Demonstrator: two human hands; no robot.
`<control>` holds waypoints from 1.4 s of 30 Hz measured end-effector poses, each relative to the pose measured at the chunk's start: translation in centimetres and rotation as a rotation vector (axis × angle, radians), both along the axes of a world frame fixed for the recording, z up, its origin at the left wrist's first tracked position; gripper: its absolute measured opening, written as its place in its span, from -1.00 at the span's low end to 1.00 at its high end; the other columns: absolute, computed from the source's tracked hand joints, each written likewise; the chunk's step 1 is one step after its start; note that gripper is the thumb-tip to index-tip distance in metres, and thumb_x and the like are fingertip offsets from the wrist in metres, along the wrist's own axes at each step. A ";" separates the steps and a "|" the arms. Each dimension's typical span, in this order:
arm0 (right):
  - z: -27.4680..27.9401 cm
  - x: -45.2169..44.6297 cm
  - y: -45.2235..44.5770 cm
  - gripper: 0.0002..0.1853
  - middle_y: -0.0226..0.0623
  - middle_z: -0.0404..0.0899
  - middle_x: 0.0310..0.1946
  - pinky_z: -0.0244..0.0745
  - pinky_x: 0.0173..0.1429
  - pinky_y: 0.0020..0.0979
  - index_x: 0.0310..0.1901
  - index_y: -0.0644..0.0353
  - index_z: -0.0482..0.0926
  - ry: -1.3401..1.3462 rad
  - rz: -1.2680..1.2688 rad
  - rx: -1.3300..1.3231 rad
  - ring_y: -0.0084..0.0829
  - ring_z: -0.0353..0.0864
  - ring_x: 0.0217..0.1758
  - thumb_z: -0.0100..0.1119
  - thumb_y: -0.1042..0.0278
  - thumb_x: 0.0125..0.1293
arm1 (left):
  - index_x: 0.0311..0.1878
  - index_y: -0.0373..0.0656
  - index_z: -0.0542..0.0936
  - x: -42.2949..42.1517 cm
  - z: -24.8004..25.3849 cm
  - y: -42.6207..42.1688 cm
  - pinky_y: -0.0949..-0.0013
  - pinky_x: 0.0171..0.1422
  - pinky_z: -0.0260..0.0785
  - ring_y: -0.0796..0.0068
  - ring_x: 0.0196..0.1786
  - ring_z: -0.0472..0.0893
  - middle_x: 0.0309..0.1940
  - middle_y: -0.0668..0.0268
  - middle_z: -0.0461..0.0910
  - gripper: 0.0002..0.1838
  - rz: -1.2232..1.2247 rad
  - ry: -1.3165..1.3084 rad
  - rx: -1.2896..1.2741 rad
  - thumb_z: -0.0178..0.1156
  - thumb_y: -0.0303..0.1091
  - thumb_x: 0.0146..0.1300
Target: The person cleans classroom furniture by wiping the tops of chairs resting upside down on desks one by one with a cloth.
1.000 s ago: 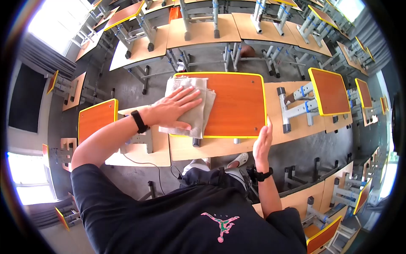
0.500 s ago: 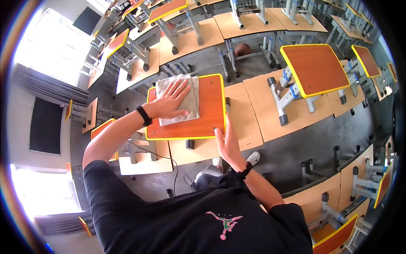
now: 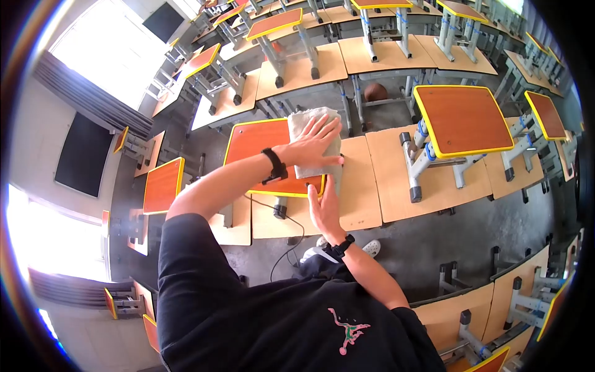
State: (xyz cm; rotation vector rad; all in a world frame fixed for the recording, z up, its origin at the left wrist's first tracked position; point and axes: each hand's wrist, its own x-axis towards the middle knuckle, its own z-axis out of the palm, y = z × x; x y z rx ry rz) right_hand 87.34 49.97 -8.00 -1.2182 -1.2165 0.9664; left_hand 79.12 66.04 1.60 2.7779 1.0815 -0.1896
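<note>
Room over desktop (image 3: 362, 183) right of cloth (image 3: 312, 172); stool (image 3: 462, 121) blocks beyond.

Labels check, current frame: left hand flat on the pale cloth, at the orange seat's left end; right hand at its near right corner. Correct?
Wrong end: the head view shows the pale cloth at the right end of the orange seat. Left hand flat on it, right hand at that corner: correct.

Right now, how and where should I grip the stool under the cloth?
Probably pinch the stool by its yellow rim at the far left corner, from the left: the thin edge is bare there, while cloth and left hand cover most of the right end.
</note>
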 end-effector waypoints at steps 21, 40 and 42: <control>1.0 0.5 -0.1 -0.29 0.11 0.50 0.29 0.45 0.36 -0.19 0.56 0.35 0.07 0.051 -0.011 0.096 -0.12 0.59 0.29 0.01 0.09 0.59 | 0.55 -0.46 0.15 -20.5 -1.8 -6.5 -0.05 0.72 -0.20 -0.19 0.64 0.03 0.55 -0.21 0.13 -0.02 0.672 -0.085 0.245 0.05 0.28 0.43; 0.4 0.0 -0.1 -0.34 -0.31 0.55 0.12 0.56 -0.35 -0.58 0.63 -0.04 0.03 0.246 0.014 -0.050 -0.59 0.64 -0.28 -0.08 -0.03 0.65 | 0.41 -0.37 0.40 -20.0 -4.8 -14.5 -0.09 0.67 -0.07 0.00 0.55 0.30 0.45 -0.01 0.41 -0.17 0.427 -0.471 0.581 0.37 0.02 0.23; 0.2 0.0 -0.1 -0.33 -0.31 0.53 0.15 0.57 -0.36 -0.57 0.64 -0.06 -0.02 0.208 0.011 -0.057 -0.58 0.63 -0.29 -0.13 -0.07 0.66 | 0.41 -0.37 0.41 -19.8 -4.8 -14.7 -0.09 0.67 -0.08 0.01 0.56 0.30 0.45 0.00 0.41 -0.19 0.427 -0.468 0.585 0.36 0.01 0.24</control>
